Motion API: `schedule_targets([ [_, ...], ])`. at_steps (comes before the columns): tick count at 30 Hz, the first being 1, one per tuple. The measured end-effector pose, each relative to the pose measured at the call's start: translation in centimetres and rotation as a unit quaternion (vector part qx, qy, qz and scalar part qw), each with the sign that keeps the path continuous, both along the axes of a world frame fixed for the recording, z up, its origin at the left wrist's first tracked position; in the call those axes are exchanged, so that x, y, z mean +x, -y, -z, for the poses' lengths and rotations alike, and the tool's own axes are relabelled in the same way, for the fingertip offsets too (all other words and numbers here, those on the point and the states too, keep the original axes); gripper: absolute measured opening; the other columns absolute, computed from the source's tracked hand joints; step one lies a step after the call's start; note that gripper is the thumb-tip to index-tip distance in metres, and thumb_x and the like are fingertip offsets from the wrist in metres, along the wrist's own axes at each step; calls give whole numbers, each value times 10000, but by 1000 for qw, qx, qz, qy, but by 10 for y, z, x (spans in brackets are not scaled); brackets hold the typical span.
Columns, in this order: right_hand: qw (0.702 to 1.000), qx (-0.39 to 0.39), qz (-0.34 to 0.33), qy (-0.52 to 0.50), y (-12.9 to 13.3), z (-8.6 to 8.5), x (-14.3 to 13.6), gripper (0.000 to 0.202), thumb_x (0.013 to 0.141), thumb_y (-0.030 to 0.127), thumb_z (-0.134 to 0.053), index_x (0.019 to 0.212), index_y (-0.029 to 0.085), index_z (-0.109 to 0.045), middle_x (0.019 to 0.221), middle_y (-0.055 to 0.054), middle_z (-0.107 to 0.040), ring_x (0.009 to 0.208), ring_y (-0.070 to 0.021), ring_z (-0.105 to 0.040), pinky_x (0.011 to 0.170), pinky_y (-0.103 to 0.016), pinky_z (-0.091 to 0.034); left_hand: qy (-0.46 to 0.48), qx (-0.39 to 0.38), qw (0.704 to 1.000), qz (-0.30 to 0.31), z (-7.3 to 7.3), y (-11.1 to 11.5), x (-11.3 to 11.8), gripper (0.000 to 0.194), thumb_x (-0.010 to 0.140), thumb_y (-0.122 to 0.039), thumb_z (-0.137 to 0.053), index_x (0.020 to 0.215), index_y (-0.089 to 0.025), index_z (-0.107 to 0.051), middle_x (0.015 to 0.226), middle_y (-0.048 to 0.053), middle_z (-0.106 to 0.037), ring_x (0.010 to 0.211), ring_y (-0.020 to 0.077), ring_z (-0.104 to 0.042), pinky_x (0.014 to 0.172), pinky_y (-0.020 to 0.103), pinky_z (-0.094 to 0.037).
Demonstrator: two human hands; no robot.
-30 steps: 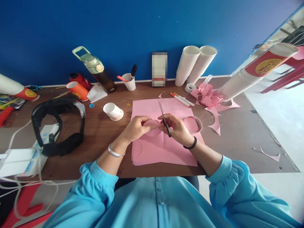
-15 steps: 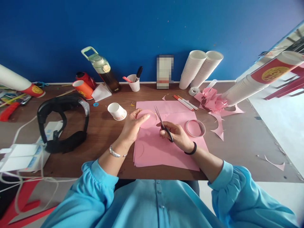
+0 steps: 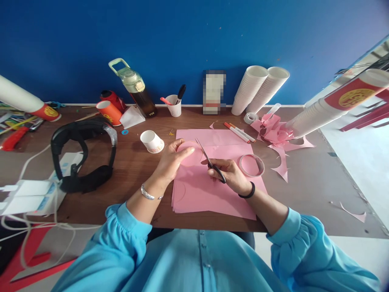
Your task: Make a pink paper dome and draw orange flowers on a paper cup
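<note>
One pink paper disc (image 3: 196,150) sits pinched in the left hand (image 3: 170,160), while the right hand (image 3: 233,175) grips black-handled scissors (image 3: 218,171), blades right by the disc's edge, above pink sheets (image 3: 212,196)!

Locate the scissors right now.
In the head view, the scissors are in the right hand near the centre, over the pink sheets, blades at the right edge of the pink disc in the left hand.
</note>
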State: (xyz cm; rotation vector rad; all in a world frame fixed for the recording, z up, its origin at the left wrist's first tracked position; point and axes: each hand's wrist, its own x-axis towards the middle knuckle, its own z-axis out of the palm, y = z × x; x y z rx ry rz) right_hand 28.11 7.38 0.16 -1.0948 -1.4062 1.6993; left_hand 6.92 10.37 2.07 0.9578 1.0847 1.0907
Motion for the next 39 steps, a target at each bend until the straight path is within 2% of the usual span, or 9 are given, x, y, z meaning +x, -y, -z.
schedule_targets([
  [7,1000,6,-4,-3,-1,0,1,538,765,550,-799,1092,126,-744,615,28,-552,559,-104,-483,524,-252,-396,-51,7,999,9,0,1,-3,271,710,-384,-816,822,-179,-679,721,-13,-665,656,145,-601,624,258,-468],
  [13,1000,11,-12,0,-2,2,2,531,774,542,-793,1098,124,-745,605,34,-544,552,-103,-484,531,-257,-393,-65,12,998,20,-3,1,-3,256,725,-377,-793,826,-176,-672,713,-21,-648,672,142,-588,638,254,-452],
  [31,999,27,-16,23,-2,0,3,520,798,545,-776,1106,126,-755,587,39,-534,537,-98,-477,526,-256,-414,-80,21,996,16,-3,-1,-3,259,697,-360,-796,741,-178,-618,673,-33,-597,627,120,-537,603,239,-416],
  [39,1000,17,-11,7,-2,0,3,503,809,535,-768,1098,124,-749,573,43,-538,519,-97,-471,519,-260,-400,-54,17,998,13,-3,-1,-4,281,695,-356,-823,719,-178,-607,650,-32,-578,612,116,-524,578,242,-414],
])
